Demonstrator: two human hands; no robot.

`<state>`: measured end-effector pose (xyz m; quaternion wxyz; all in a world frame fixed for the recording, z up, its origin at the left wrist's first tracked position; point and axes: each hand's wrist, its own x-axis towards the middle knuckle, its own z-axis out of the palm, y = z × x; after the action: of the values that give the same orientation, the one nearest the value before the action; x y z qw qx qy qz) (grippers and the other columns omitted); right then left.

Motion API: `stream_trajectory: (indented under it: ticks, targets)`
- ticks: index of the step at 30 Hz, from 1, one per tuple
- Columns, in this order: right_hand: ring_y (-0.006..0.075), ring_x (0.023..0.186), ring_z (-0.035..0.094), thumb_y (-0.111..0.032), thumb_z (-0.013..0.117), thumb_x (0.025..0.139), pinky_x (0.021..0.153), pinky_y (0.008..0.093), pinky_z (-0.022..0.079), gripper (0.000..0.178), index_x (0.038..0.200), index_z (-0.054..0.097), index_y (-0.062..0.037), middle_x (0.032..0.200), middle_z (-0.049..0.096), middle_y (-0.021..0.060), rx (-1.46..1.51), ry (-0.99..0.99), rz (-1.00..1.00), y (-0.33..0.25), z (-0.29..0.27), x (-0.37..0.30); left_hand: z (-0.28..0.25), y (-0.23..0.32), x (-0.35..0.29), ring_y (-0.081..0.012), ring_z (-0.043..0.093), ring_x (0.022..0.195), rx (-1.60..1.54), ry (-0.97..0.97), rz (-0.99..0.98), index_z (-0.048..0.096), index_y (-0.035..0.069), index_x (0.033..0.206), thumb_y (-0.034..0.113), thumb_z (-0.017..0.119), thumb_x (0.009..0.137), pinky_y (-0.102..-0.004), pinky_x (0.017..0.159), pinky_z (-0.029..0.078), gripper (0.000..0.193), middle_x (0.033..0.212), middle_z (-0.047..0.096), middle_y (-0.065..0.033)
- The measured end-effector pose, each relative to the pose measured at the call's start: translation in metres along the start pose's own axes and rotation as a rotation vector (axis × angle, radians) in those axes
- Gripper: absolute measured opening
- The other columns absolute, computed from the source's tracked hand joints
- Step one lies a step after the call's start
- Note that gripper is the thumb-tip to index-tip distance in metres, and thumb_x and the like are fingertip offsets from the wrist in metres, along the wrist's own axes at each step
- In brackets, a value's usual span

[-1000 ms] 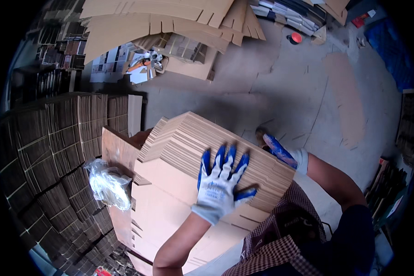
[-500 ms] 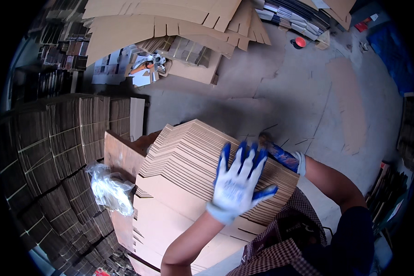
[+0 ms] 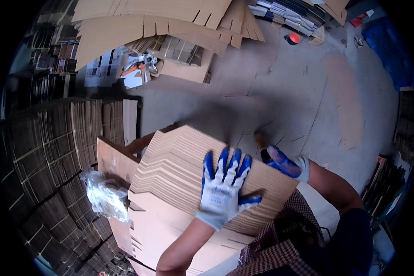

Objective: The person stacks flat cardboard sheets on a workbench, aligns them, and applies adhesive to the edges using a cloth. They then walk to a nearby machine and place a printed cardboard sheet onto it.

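Note:
My left hand (image 3: 223, 191), in a white glove with blue fingertips, lies palm down with fingers spread on a fanned stack of brown cardboard sheets (image 3: 170, 154). Its thumb points off to the right. At the stack's far right edge is my right hand (image 3: 285, 164), gloved in the same colours, with its fingers curled. From them juts a dark piece with a brown rounded end (image 3: 261, 137), whose kind I cannot make out. The sheets overlap in steps, and their edges bend at a peak near the far left.
A wooden board (image 3: 112, 161) and crumpled clear plastic (image 3: 105, 195) sit left of the stack. Tied cardboard bundles (image 3: 55, 138) rise along the left. Large slotted cardboard sheets (image 3: 152, 23) lie at the far side. A red and black round object (image 3: 293, 38) rests on the floor.
My left hand has moved left and slightly nearer across the sheets, and its fingers now lie on them. My right hand has shifted slightly. The whole view has swung a little.

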<state>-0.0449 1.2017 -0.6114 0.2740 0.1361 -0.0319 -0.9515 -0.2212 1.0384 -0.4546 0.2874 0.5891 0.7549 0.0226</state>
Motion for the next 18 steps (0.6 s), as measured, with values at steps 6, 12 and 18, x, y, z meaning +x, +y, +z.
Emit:
stream_trajectory:
  ticks: [6,12,18]
  targets:
    - [0.0247,0.129,0.055,-0.056,0.042,0.100,0.104,0.0390,0.049,0.072,0.151,0.037,-0.0057,0.148,0.048,0.0151,0.058,-0.119,-0.057,0.007,-0.024,0.000,0.006,0.002,-0.013,-0.0416,0.013,0.152,0.029,0.051,-0.003,0.044,0.013,0.151,0.082,0.050,0.078,-0.0658,0.120,0.002,0.100,0.163,0.022,-0.0197]
    - [0.0229,0.125,0.057,-0.050,0.048,0.101,0.101,0.0376,0.051,0.067,0.150,0.038,-0.0054,0.145,0.052,0.0145,0.167,-0.395,-0.116,0.022,-0.073,0.005,0.011,-0.003,-0.028,-0.0400,0.009,0.153,0.059,-0.044,-0.050,0.036,0.015,0.155,0.085,0.046,0.078,-0.0647,0.120,0.002,0.104,0.164,0.017,-0.0194]
    - [0.0211,0.121,0.060,-0.045,0.054,0.101,0.099,0.0362,0.053,0.063,0.149,0.040,-0.0052,0.141,0.056,0.0139,0.203,-0.565,-0.119,0.027,-0.105,0.010,0.020,-0.006,-0.044,-0.0394,0.005,0.153,0.070,0.022,-0.032,0.040,0.016,0.153,0.086,0.045,0.078,-0.0639,0.121,0.001,0.103,0.164,0.015,-0.0200]
